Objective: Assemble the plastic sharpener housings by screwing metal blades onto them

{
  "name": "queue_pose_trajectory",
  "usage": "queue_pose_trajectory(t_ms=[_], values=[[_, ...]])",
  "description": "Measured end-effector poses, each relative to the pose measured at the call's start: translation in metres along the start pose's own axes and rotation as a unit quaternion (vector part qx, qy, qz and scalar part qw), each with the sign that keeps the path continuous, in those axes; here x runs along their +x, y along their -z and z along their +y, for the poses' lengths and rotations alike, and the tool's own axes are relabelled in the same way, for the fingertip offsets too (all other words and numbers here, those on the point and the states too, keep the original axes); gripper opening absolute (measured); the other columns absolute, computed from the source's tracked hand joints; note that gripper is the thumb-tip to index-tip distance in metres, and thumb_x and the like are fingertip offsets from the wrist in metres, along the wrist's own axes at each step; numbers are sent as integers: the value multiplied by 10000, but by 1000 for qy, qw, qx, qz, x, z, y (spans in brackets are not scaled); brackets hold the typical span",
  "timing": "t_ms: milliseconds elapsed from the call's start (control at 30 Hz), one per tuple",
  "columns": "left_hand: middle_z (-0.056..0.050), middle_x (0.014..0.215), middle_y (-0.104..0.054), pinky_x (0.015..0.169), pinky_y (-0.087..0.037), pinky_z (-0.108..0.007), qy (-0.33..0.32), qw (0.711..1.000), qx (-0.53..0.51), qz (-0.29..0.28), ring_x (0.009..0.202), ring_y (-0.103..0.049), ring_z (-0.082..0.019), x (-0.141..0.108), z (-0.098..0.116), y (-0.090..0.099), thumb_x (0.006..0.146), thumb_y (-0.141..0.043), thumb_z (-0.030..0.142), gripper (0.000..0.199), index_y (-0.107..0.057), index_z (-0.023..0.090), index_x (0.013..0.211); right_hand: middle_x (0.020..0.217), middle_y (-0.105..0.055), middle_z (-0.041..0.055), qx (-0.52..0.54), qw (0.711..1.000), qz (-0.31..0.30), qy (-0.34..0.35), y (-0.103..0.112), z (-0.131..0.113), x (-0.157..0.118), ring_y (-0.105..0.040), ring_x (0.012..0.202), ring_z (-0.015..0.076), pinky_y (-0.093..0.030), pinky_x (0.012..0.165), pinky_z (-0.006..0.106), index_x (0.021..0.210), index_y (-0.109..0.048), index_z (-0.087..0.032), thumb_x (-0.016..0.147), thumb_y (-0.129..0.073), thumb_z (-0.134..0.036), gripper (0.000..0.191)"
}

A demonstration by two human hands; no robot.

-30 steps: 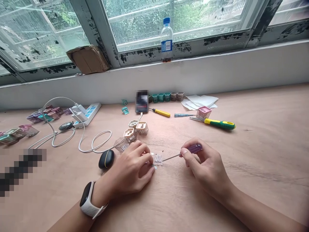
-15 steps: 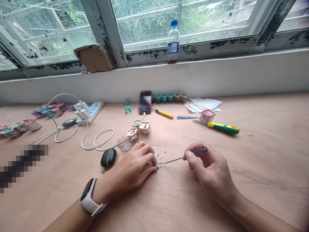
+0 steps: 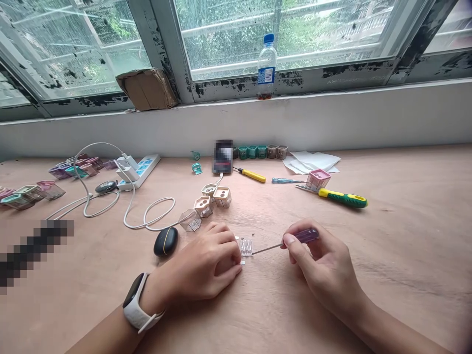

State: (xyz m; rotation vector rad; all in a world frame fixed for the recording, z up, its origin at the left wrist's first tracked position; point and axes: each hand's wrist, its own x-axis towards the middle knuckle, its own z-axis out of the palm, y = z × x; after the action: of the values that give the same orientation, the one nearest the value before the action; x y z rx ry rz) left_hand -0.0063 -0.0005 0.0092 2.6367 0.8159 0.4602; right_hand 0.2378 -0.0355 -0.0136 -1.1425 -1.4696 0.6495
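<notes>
In the middle of the table my left hand is closed, with its fingertips on a small clear plastic piece that has tapered slots. Most of that piece's left end is hidden by the fingers. My right hand grips a screwdriver by its purple handle. The thin shaft points left, and its tip is at the right end of the clear piece. A tiny screw-like bit lies just behind the piece, and a small pale metal-looking plate shows beside the left fingertips.
Several cream pencil sharpeners and a black oval case lie near my left hand. Further right are a green-yellow screwdriver, a pink sharpener and a yellow-handled tool. White cables run from a power strip.
The screwdriver tip sits slightly lower against the clear piece. My left fingers have shifted a little, and a pale plate shows where a dark edge was. Both hands keep their hold.
</notes>
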Motion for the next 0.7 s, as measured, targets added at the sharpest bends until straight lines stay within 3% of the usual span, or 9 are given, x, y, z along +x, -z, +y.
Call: queue_pose_trajectory(t_ms=[700], values=[[-40,1001,-629,874,-424,-363,47,998,12,-42,977,-518,-213,2,3,2,1012,-561,188,89,-606,170,937,619,-542,-13,-20,1000,6,16,1,-1,-1,-509,502,84,-414,413,166,794,-619,-181,934,-624,-340,211]])
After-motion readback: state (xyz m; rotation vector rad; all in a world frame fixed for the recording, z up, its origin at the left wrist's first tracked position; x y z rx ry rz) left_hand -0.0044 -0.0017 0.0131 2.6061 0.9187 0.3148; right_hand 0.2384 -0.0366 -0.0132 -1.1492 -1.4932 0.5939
